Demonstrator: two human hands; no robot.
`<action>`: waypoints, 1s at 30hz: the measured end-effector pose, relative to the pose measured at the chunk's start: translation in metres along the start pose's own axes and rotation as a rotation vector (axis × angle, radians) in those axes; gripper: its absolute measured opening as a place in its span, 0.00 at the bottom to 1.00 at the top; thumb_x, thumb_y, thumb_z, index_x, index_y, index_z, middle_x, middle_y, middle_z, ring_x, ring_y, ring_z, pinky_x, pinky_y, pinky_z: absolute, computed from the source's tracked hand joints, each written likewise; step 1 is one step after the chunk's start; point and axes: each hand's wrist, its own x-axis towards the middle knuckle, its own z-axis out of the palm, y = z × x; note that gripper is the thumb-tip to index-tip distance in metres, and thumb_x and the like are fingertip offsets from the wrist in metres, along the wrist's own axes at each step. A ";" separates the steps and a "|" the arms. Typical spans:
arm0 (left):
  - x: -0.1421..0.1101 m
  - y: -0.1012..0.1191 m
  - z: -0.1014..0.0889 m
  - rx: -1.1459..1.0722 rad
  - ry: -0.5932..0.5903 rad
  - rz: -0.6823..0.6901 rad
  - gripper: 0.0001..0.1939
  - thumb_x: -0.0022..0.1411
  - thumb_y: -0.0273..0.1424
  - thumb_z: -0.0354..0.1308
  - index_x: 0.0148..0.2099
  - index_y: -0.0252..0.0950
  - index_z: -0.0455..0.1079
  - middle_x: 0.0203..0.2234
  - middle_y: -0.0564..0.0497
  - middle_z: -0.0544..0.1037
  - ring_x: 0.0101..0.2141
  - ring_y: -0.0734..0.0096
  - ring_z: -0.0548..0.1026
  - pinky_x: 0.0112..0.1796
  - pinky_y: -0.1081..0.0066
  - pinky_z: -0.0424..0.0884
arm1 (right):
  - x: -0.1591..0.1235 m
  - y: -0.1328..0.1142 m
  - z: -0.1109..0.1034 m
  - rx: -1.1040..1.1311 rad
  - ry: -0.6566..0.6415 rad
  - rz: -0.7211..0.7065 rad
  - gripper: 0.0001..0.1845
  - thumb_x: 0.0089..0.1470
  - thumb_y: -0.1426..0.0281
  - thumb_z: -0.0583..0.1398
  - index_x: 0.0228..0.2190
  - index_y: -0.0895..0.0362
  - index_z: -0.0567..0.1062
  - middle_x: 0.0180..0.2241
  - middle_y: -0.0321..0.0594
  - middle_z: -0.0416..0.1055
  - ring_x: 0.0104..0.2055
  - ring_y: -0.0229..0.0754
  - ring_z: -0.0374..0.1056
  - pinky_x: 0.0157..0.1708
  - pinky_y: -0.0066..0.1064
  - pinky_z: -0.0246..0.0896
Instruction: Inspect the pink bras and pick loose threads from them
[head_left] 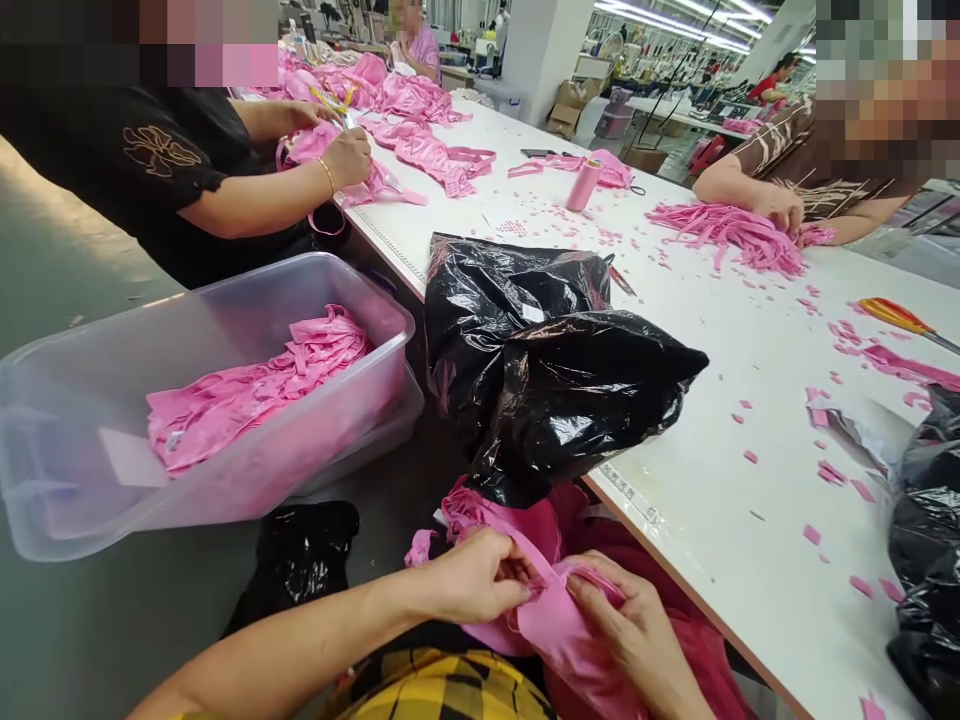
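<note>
Pinching pink garment (559, 625) over lap, both hands: L hand (484, 577) has thumb + fingertips closed on its strap edge, R hand (626, 610) grips fabric just beside, thumb on top. Garment hangs below the grips, near table (720, 480) edge; black plastic bag (570, 390) sits above, w/ part over the edge.

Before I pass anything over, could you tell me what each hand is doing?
Left hand: closed, pinching pink fabric.
Right hand: closed, gripping the same fabric.
</note>
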 end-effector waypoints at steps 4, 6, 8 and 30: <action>-0.005 0.005 0.005 0.335 0.209 0.020 0.08 0.51 0.27 0.53 0.32 0.32 0.74 0.23 0.50 0.74 0.26 0.71 0.68 0.28 0.75 0.63 | 0.001 -0.002 0.002 -0.040 0.016 -0.008 0.17 0.52 0.59 0.56 0.32 0.59 0.77 0.30 0.43 0.72 0.34 0.45 0.68 0.33 0.31 0.63; -0.005 0.001 0.006 0.270 0.298 -0.005 0.09 0.52 0.26 0.52 0.32 0.32 0.74 0.22 0.50 0.74 0.25 0.71 0.69 0.28 0.74 0.63 | -0.001 0.000 0.000 -0.059 0.044 -0.007 0.17 0.53 0.59 0.56 0.36 0.58 0.76 0.33 0.44 0.73 0.36 0.46 0.69 0.36 0.32 0.65; -0.002 -0.004 0.007 0.107 0.329 -0.018 0.10 0.51 0.25 0.52 0.32 0.32 0.74 0.21 0.51 0.74 0.24 0.72 0.69 0.27 0.75 0.64 | -0.005 0.004 -0.003 -0.138 0.134 -0.049 0.18 0.52 0.60 0.57 0.42 0.57 0.72 0.38 0.45 0.73 0.40 0.48 0.70 0.39 0.35 0.66; -0.004 -0.011 0.002 -0.300 -0.028 -0.100 0.06 0.45 0.25 0.57 0.30 0.31 0.71 0.20 0.57 0.68 0.23 0.79 0.64 0.27 0.78 0.61 | -0.011 -0.021 0.017 -0.793 -0.080 -0.694 0.10 0.58 0.77 0.50 0.32 0.59 0.70 0.30 0.43 0.68 0.31 0.41 0.59 0.29 0.33 0.54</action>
